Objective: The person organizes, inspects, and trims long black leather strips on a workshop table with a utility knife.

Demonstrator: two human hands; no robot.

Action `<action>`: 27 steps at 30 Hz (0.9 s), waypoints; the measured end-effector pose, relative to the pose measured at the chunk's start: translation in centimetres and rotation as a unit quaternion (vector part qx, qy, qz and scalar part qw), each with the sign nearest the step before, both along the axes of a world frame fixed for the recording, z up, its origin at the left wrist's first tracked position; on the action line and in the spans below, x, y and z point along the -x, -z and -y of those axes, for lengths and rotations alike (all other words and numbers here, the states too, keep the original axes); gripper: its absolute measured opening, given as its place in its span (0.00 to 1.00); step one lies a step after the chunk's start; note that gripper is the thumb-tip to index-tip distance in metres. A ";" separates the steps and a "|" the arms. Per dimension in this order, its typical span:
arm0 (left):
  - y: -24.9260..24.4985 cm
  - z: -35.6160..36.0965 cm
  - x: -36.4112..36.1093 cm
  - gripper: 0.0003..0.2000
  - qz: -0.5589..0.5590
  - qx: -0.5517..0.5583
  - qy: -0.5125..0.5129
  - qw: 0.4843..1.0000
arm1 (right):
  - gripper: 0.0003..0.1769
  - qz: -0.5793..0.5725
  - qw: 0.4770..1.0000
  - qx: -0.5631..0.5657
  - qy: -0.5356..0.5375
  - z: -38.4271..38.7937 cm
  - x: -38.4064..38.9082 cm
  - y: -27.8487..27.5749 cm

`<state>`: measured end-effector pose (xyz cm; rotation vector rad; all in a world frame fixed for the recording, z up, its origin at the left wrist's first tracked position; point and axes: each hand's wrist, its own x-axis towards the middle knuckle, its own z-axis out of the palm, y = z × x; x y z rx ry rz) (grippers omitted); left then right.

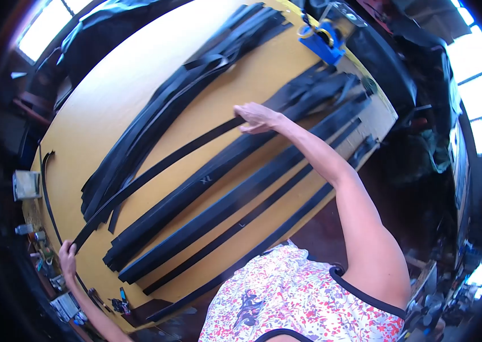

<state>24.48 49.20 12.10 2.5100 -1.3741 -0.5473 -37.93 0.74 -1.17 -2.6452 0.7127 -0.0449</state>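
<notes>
A long black strip (158, 170), flat like rubber or webbing, stretches slantwise between my two hands over the yellow table (75, 154). Its lower end is gripped in my left hand (68, 260), fingers closed, at the table's left edge. My right hand (258, 118) pinches the other end above the middle of the table. Beyond the held strip lies a thick bundle of black strips (167, 102), one of them looped on top. On the near side is a stack of black strips (201, 181) with a pale "XL" mark. Further strips (212, 215) lie roughly parallel, closer to my body.
A blue tape dispenser (323, 43) stands at the far right corner. Along the left edge are a whitish box (26, 185), a thin curved black strip (47, 194) and small tools (122, 299). Dark covered items (383, 62) crowd behind the table.
</notes>
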 end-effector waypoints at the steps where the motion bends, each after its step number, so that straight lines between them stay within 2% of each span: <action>1: -1.4 -0.7 -0.5 0.06 -0.010 0.024 0.001 1.000 | 0.18 0.039 0.998 0.042 -0.024 -0.2 0.3 -1.3; 2: -2.9 -1.8 -0.9 0.06 -0.020 0.025 -0.008 0.999 | 0.17 0.077 0.992 0.083 -0.047 0.0 0.8 -2.0; 4: -5.9 -4.3 -1.4 0.05 -0.028 0.014 -0.032 0.999 | 0.11 0.060 0.977 0.202 -0.025 1.5 2.3 -2.4; 6: -8.0 -7.3 -1.3 0.05 -0.026 -0.005 -0.057 0.998 | 0.05 0.108 0.958 0.265 -0.006 3.3 5.4 -4.6; 8: -9.4 -10.5 -1.0 0.06 -0.030 -0.022 -0.082 0.996 | 0.04 0.147 0.929 0.339 -0.003 5.1 9.6 -7.2; 9: -9.6 -12.4 -1.3 0.06 -0.046 -0.041 -0.088 0.994 | 0.08 0.110 0.936 0.335 0.015 5.9 12.1 -8.4; 10: -9.6 -14.0 -0.6 0.07 -0.063 -0.023 -0.091 0.994 | 0.07 0.197 0.899 0.390 -0.011 8.2 14.5 -8.0; 11: -9.6 -15.4 0.4 0.07 -0.066 -0.036 -0.108 0.991 | 0.10 0.161 0.915 0.369 0.018 7.3 17.3 -11.0; 12: -9.2 -16.6 1.4 0.08 -0.069 -0.047 -0.124 0.989 | 0.11 0.026 0.945 0.302 0.122 7.2 18.0 -12.6; 13: -7.7 -19.1 0.6 0.08 -0.074 -0.021 -0.118 0.990 | 0.11 0.137 0.910 0.382 0.079 6.0 21.2 -15.2; 14: -6.8 -20.7 1.0 0.08 -0.131 -0.018 -0.131 0.983 | 0.11 0.124 0.940 0.301 0.105 3.8 21.8 -18.0; 15: -5.6 -21.8 2.2 0.08 -0.142 -0.011 -0.139 0.980 | 0.08 0.125 0.932 0.329 0.089 3.1 23.1 -19.3; 16: -5.0 -22.4 3.8 0.08 -0.143 -0.024 -0.147 0.979 | 0.07 0.111 0.937 0.303 0.130 1.8 23.8 -20.6; 18: -4.0 -23.3 6.9 0.08 -0.137 -0.056 -0.164 0.975 | 0.06 0.110 0.936 0.324 0.088 1.0 26.6 -21.6; 19: -3.4 -23.4 8.5 0.07 -0.139 -0.067 -0.169 0.973 | 0.07 0.078 0.936 0.327 0.103 0.5 28.4 -21.7; 20: -2.4 -24.4 9.3 0.07 -0.142 -0.073 -0.175 0.971 | 0.15 0.034 0.917 0.394 0.048 0.7 30.5 -21.2; 22: -0.2 -26.5 10.4 0.07 -0.132 -0.100 -0.168 0.972 | 0.10 0.031 0.901 0.431 0.039 -0.5 33.4 -19.4; 24: 1.5 -27.7 12.4 0.08 -0.122 -0.128 -0.165 0.970 | 0.11 -0.031 0.904 0.426 0.029 -1.1 36.9 -16.9; 27: 3.4 -26.9 16.2 0.09 -0.143 -0.186 -0.161 0.958 | 0.06 -0.165 0.945 0.281 0.031 -3.3 41.5 -13.0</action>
